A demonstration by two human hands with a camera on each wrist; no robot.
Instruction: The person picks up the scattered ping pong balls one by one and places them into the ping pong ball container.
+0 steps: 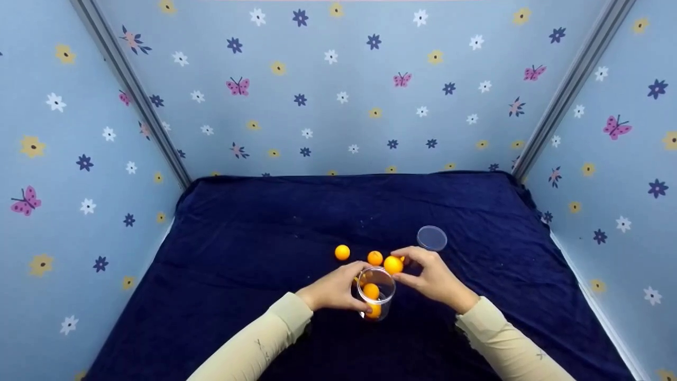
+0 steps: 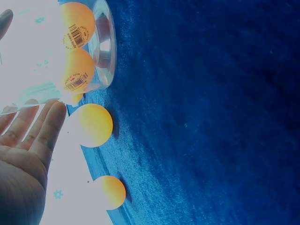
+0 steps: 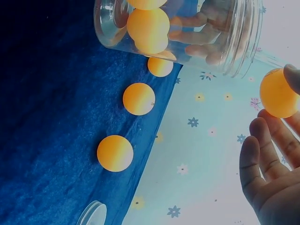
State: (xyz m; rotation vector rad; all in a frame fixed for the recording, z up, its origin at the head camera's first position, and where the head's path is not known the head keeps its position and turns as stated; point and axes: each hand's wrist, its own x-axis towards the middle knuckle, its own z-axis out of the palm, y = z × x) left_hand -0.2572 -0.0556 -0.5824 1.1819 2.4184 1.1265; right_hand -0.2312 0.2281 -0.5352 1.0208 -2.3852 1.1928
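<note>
My left hand (image 1: 336, 288) grips a clear plastic jar (image 1: 385, 309) by its side, and the jar's mouth faces up. Several orange ping-pong balls (image 2: 77, 70) lie at the bottom of it. Just right of the rim, my right hand (image 1: 436, 275) pinches another orange ping-pong ball (image 3: 276, 93) between thumb and fingertips, outside the jar. Beyond the jar, a loose ball (image 1: 342, 252) and a second ball (image 1: 375, 258) rest on the cloth. A further ball (image 3: 115, 153) is mostly hidden by my right hand in the head view.
A round clear lid (image 1: 432, 238) lies on the cloth behind my right hand. Dark blue cloth (image 1: 254, 227) covers the table. Walls with a flower and butterfly pattern (image 1: 338, 79) stand at the back and both sides.
</note>
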